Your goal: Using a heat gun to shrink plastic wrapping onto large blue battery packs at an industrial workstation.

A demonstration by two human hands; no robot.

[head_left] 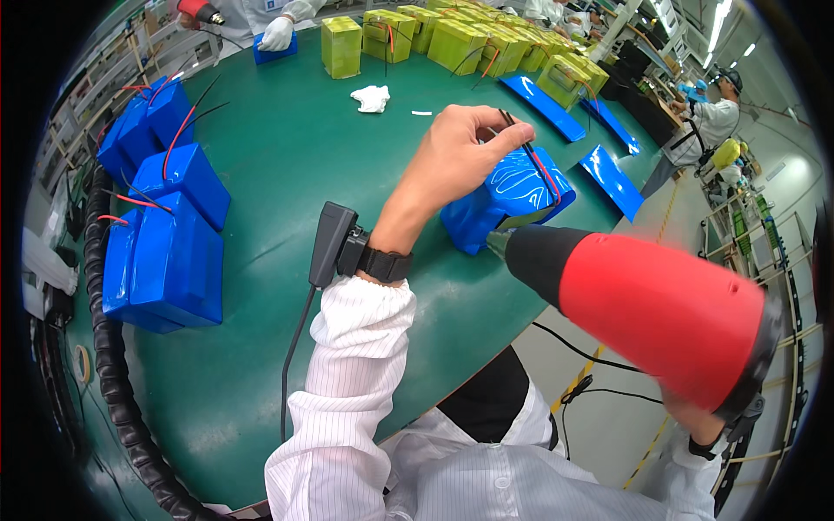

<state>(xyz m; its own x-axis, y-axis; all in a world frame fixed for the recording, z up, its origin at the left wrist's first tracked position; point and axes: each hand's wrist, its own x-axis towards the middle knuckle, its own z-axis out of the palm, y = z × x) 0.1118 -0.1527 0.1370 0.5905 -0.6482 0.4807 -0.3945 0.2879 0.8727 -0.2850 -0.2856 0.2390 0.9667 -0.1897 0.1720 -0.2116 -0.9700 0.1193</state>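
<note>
My left hand [465, 152] pinches the thin red and black wires [546, 169] above a blue-wrapped battery pack [473, 217]. The pack rests on the green table, its glossy shrink film wrinkled on top. My right hand [688, 415], mostly hidden behind the tool, grips a red heat gun [656, 300] with a black front. The gun's metal nozzle [499, 243] points at the pack's near side, close to the film; whether it touches cannot be told. A black strap with a small device [334, 243] sits on my left wrist.
Several blue-wrapped packs [165, 260] stand at the left beside a black corrugated hose [109, 365]. Yellow-green packs [456, 48] line the back. Flat blue film sleeves [543, 108] lie at the right. A crumpled white cloth [371, 99] lies mid-table. A co-worker's gloved hand [278, 33] touches another pack.
</note>
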